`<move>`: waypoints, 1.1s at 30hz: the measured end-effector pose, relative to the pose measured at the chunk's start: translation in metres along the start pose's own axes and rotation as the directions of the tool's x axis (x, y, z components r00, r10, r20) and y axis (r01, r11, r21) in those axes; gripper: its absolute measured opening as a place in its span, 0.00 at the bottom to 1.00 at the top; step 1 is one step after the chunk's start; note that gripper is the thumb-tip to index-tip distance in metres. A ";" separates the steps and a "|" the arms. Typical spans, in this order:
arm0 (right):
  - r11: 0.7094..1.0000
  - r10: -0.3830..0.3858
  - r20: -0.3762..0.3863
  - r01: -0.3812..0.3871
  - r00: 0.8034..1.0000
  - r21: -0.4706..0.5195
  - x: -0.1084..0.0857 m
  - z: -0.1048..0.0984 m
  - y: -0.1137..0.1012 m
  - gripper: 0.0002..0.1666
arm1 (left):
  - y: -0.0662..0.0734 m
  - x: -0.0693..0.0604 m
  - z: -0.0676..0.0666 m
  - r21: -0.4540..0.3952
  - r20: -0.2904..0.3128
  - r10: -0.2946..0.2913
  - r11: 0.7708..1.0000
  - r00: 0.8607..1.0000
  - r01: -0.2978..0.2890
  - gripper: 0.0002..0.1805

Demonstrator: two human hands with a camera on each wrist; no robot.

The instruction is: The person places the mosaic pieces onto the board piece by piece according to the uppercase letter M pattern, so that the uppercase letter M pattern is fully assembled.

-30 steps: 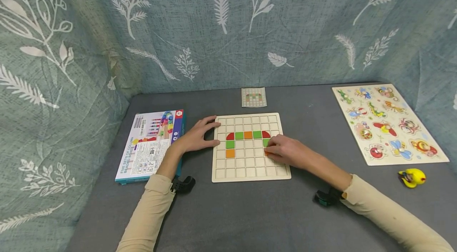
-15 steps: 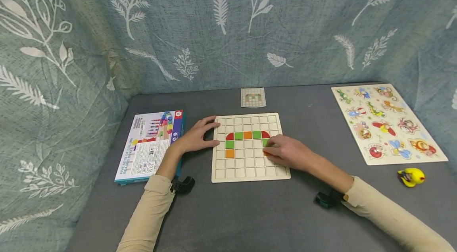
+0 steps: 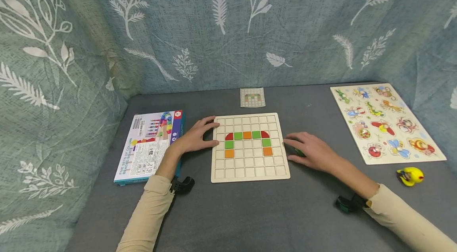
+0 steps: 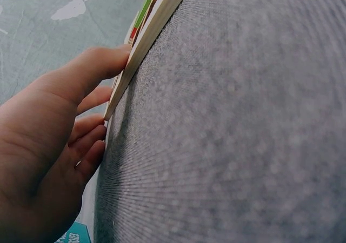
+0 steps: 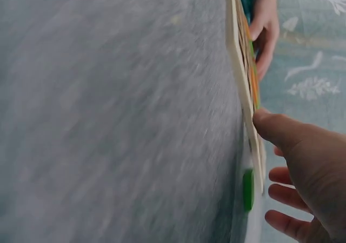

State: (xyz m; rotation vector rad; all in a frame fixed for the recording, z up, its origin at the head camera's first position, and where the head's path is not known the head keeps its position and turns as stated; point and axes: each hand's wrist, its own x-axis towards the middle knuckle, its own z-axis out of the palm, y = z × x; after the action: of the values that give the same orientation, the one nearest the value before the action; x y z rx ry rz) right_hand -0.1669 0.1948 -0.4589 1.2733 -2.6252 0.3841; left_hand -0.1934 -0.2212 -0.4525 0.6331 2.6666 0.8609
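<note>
A square wooden grid board (image 3: 250, 172) lies on the table. An arch of coloured tiles fills some of its cells: a red quarter-round (image 3: 229, 137) at each upper corner, green squares (image 3: 238, 135) and orange squares (image 3: 267, 151). My left hand (image 3: 194, 137) rests at the board's left edge, thumb and fingers spread and touching the rim. Just beyond the right edge hovers my right hand (image 3: 314, 152), fingers extended and thumb apart. Below it a small green piece (image 5: 248, 190) sits beside the board; in the head view the hand mostly hides it.
Behind the board lies a small pattern card (image 3: 252, 97). To the left is a box of beads (image 3: 150, 145), partly behind my left arm. On the right are an insect puzzle board (image 3: 387, 125) and a yellow rubber duck (image 3: 410, 176). A patterned curtain (image 3: 214, 45) hangs behind.
My right hand has left the orange tile at the arch's lower right and moved right, off the board, its fingers spreading. That tile is now fully visible. My left hand stays put.
</note>
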 end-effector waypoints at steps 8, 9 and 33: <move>1.000 -0.005 0.000 0.005 1.000 -0.019 -0.012 -0.005 0.009 0.31 | 0.000 -0.001 -0.001 -0.008 0.003 0.001 1.000 1.000 -0.001 0.37; 1.000 -0.006 -0.003 0.006 1.000 -0.020 -0.012 -0.005 0.010 0.31 | 0.000 -0.001 -0.001 -0.009 0.003 0.000 1.000 1.000 0.000 0.37; 0.999 -0.013 0.021 0.014 1.000 -0.031 -0.017 -0.011 0.014 0.29 | 0.000 0.000 -0.001 0.001 0.006 -0.003 1.000 1.000 0.003 0.37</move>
State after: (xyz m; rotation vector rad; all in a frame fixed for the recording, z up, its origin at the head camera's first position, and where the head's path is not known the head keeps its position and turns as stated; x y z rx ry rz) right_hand -0.1672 0.2191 -0.4558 1.2914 -2.6275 0.3285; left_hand -0.1934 -0.2218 -0.4517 0.6304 2.6624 0.8556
